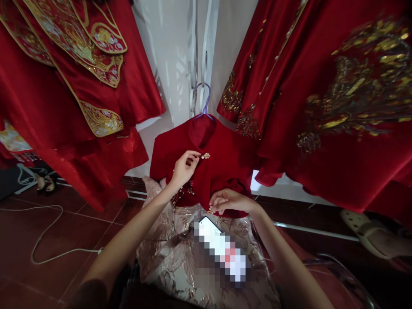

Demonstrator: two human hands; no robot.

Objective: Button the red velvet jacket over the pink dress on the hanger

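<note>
A short red jacket (225,150) hangs from a purple hanger (206,103) in front of me. At its collar, my left hand (186,168) is closed in a pinch at the inner end of a pearl-and-gold beaded clasp (206,156). Lower down, by the jacket's hem, my right hand (229,201) has its fingertips closed on a small beaded ornament (210,210), mostly covered by the fingers. More beaded trim (190,189) shows on the jacket's front beside my left wrist.
A phone (214,240) with its screen lit lies on shiny pinkish fabric (167,262) over my lap. Embroidered red garments (77,77) hang at left, with sequinned red garments (354,150) at right. A white cable (41,240) crosses the tiled floor. Someone's foot in a clog (363,231) shows at right.
</note>
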